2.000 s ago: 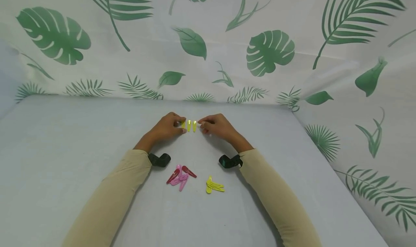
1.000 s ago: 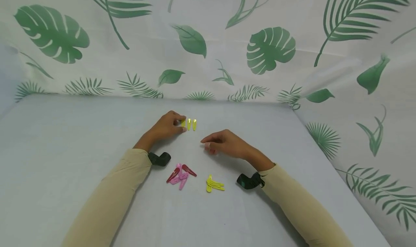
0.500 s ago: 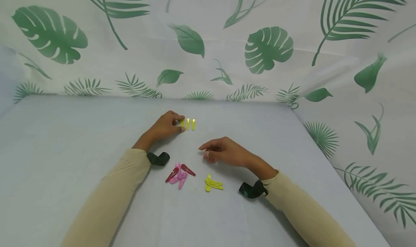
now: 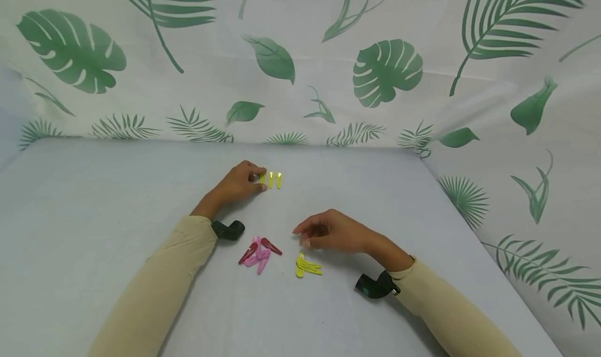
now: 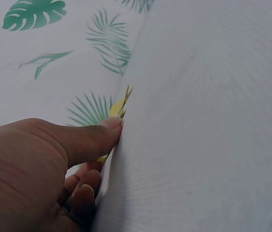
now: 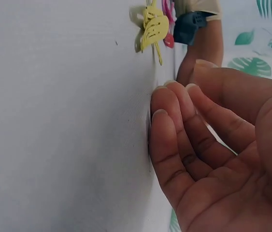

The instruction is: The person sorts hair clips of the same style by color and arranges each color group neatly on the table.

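Note:
At the back of the table my left hand (image 4: 239,180) pinches a yellow hair clip (image 4: 263,179) by its ends, between thumb and index finger. The hand partly hides that clip. Two more yellow snap clips (image 4: 275,180) lie upright in a row just right of it. The left wrist view shows the thumb (image 5: 94,140) against the yellow clips (image 5: 118,107). My right hand (image 4: 335,231) hovers low, just above a small pile of yellow clips (image 4: 308,266), holding nothing. In the right wrist view its fingers (image 6: 167,130) are loosely bent, apart from the yellow pile (image 6: 155,29).
Left of the yellow pile lies a heap of pink clips (image 4: 263,260) with red clips (image 4: 272,246) on it. A white cloth covers the table (image 4: 155,179). Behind and at the right, a leaf-printed curtain (image 4: 328,85) bounds it. Each wrist wears a black camera (image 4: 375,285).
My right hand has drawn back from the yellow row, towards the front and right, and come down near the yellow pile. The left hand has stayed at the row.

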The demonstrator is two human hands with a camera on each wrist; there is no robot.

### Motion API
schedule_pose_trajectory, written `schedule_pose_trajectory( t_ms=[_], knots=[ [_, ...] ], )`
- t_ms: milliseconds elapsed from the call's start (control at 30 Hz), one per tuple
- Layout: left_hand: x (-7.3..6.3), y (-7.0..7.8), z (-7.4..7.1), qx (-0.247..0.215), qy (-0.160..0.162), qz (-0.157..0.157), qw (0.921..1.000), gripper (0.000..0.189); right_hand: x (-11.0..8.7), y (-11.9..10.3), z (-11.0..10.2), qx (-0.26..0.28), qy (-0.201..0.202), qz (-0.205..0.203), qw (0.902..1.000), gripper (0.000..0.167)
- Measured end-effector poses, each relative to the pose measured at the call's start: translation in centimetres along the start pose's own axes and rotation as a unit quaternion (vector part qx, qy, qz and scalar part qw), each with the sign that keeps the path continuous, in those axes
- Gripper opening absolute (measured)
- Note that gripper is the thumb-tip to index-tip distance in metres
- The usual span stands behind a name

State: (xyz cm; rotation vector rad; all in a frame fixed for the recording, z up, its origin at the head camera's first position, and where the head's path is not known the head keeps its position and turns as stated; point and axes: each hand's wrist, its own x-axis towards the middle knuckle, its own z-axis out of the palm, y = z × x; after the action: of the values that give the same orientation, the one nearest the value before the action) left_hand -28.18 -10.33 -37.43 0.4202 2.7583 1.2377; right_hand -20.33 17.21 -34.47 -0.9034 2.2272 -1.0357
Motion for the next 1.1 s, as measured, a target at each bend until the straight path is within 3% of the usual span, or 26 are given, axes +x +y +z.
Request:
schedule_pose_trajectory(
  t_ms=[267,567,800,1100],
  knots=[
    [-0.1,-0.2,0.0,-0.002,0.001,0.001,1.0,0.05,-0.5,0.0,0.4,0.003,-0.02,-0.021,0.9996,0.029],
    [0.0,-0.1,0.1,-0.003,-0.002,-0.002,1.0,0.05,-0.6,-0.4,0.9,-0.012,-0.019,-0.015,0.9996,0.03],
    [0.2,-0.1,0.2,0.002,0.001,-0.005,1.0,0.05,-0.8,-0.6,1.2,-0.037,-0.005,-0.026,0.999,0.028],
    [0.3,-0.2,0.3,0.002,0.002,-0.012,0.9999,0.051,-0.6,-0.4,1.3,-0.083,-0.019,-0.057,0.9947,0.027]
  ],
)
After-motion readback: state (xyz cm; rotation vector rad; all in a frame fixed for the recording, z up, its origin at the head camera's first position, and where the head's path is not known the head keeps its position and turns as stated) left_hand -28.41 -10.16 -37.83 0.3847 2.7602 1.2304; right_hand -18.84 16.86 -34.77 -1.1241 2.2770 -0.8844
